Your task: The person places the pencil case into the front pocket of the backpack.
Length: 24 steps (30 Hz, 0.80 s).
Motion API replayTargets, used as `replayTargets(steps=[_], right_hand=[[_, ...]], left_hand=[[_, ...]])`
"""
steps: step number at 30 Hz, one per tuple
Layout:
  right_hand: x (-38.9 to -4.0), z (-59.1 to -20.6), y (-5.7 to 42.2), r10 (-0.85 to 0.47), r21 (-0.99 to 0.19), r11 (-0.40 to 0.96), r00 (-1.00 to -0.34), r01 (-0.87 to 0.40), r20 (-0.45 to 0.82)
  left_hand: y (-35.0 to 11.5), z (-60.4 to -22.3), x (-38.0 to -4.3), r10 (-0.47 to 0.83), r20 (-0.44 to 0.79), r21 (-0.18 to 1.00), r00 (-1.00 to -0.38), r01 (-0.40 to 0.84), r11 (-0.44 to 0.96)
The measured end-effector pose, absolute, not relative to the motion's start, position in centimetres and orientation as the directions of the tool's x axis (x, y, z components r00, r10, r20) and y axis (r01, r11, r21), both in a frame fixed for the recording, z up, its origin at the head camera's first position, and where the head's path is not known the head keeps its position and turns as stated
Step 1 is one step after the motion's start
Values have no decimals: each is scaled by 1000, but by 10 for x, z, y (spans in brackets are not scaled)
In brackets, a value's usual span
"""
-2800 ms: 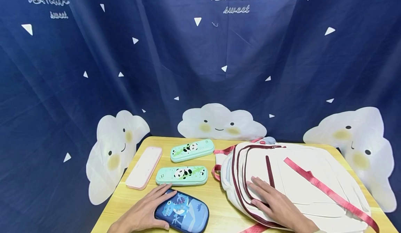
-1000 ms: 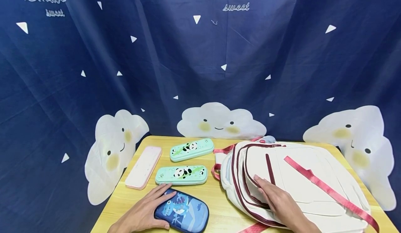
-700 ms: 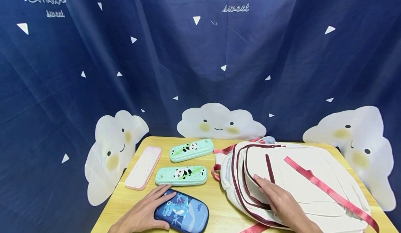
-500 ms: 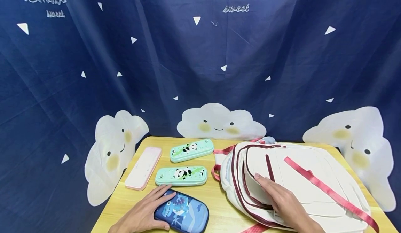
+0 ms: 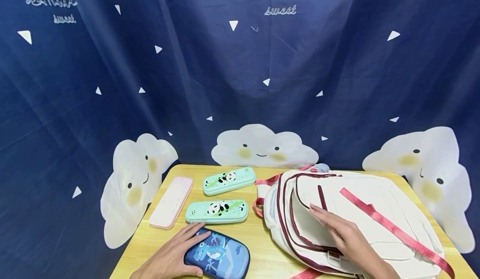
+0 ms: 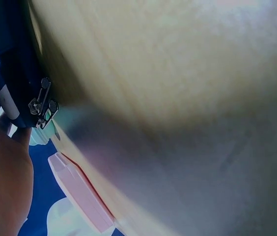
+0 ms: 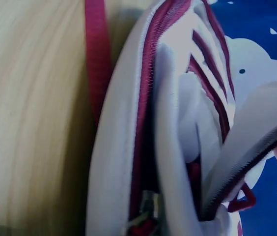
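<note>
My left hand (image 5: 170, 252) grips the left end of a dark blue dinosaur pencil case (image 5: 223, 254), which lies on the table. In the left wrist view, this pencil case (image 6: 13, 59) shows its metal zipper pulls (image 6: 42, 105). A white backpack (image 5: 393, 195) with maroon zippers lies flat on the right. My right hand (image 5: 350, 235) holds up the edge of its front pocket flap (image 7: 256, 142), its thumb mostly hidden. The unzipped pocket gapes towards the left. A buckle-like fitting (image 5: 333, 259) shows below the right hand.
Two mint panda pencil cases, the nearer case (image 5: 217, 211) and the farther case (image 5: 229, 180), lie beyond the blue one. A pink case (image 5: 171, 202) sits at the table's left edge. A red strap (image 5: 397, 231) crosses the backpack. A blue cloud-print curtain (image 5: 240, 70) hangs behind.
My right hand has moved from resting on the front pocket to lifting its flap rightward, so the pocket opening has widened. My left hand stays on the blue pencil case.
</note>
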State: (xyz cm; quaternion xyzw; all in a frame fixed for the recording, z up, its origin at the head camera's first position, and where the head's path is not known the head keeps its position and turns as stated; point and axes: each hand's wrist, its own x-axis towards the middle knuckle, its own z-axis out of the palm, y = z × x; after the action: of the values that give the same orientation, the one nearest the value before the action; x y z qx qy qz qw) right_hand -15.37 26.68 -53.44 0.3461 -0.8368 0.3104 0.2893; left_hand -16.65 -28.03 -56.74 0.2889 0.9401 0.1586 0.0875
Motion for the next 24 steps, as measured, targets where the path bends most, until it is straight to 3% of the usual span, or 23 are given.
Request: replayTargets(steps=[7,16,24], right_hand=[[-152,-535,274,-319,-401,652,-713,-643,624],[-153,-541,264,-358,-360,623,-663,-694,658],[-153,-552,253,-420,-378,618,-696,-690,582]], left_hand=[[-281,-567,-167,566,-95,369,-819,499,784],[-281,-567,-167,571,-81,363,-817,510,780],[-280,-566,-167,557,-112,382,-823,482,789]])
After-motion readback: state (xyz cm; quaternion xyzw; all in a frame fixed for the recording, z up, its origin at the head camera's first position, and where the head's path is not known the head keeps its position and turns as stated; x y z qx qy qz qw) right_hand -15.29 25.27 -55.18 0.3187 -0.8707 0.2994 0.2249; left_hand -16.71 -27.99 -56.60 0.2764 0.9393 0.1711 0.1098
